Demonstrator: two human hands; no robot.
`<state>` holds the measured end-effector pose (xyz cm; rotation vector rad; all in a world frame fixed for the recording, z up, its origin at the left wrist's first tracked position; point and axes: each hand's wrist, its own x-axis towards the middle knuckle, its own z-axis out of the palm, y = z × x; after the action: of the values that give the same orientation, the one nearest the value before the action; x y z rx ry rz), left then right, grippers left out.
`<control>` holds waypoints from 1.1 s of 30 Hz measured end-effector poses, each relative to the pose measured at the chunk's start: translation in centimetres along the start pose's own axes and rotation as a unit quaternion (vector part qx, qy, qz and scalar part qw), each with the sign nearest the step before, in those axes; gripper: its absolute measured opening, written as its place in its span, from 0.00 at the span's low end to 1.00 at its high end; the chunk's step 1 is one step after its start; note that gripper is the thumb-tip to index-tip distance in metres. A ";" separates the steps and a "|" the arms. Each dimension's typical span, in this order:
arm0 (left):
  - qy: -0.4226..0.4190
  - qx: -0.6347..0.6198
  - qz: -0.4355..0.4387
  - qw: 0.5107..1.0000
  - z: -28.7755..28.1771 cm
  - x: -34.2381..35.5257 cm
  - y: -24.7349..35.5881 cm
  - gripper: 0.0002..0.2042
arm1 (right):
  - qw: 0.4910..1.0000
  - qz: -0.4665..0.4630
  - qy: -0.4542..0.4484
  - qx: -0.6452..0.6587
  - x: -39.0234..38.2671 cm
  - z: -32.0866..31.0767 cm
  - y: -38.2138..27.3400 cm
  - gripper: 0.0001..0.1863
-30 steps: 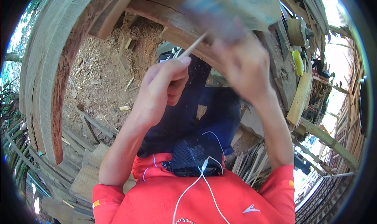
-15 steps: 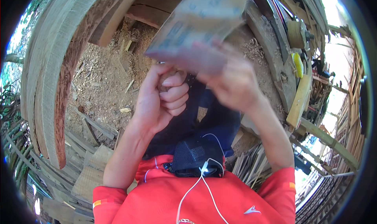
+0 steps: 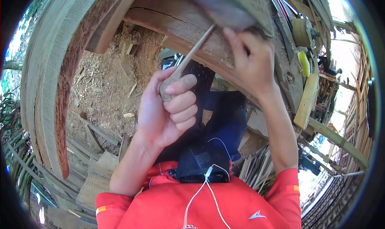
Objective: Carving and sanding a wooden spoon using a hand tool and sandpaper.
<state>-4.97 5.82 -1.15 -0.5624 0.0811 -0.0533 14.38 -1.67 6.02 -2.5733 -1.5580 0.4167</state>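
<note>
In my left hand (image 3: 174,104) a carved wooden stick (image 3: 195,48) is gripped by its thick end, which has rounded carved patterns. The stick's thin tapered shaft points up and to the right, over the wooden bench. My right hand (image 3: 254,58) pinches a sheet of sandpaper (image 3: 248,8) with a brown printed backing. The sheet is smeared by motion and hangs above the bench, just beyond the stick's tip. Whether the sheet touches the tip I cannot tell.
A worn wooden bench (image 3: 172,22) crosses ahead of me. Large curved timber (image 3: 52,68) rises on the left. A yellow brush-like thing (image 3: 303,64) and a wooden block (image 3: 302,32) lie on the right. Shavings cover the ground (image 3: 104,76); planks (image 3: 96,177) are stacked at lower left.
My right hand and the sandpaper have moved up and to the right, off the stick. The stick's shaft, hidden before, now shows. My left hand has barely moved.
</note>
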 end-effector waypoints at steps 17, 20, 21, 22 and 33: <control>-0.030 -0.022 0.022 0.999 0.2 0.4 -0.5 0.18 | 0.973 -0.172 0.138 0.073 0.0 1.0 1.8 0.06; -0.020 -0.024 0.031 0.999 -0.2 0.6 -0.2 0.18 | 0.938 -0.270 0.175 0.132 -0.2 2.7 -0.4 0.04; 0.000 -0.021 0.041 0.999 -0.5 0.6 -0.2 0.18 | 0.913 -0.322 0.190 0.161 -0.3 3.2 -0.7 0.06; 0.005 -0.020 0.041 0.999 -0.2 0.1 -0.5 0.18 | 0.920 -0.342 0.179 0.071 -0.1 2.5 0.8 0.06; 0.049 0.046 0.080 0.995 0.0 0.2 -0.1 0.20 | 0.898 -0.343 0.220 0.163 -0.6 3.7 -1.7 0.03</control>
<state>-4.79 5.67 -1.11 -0.4588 0.2185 0.0702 11.62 -1.60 2.98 -1.5736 -1.8603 0.0062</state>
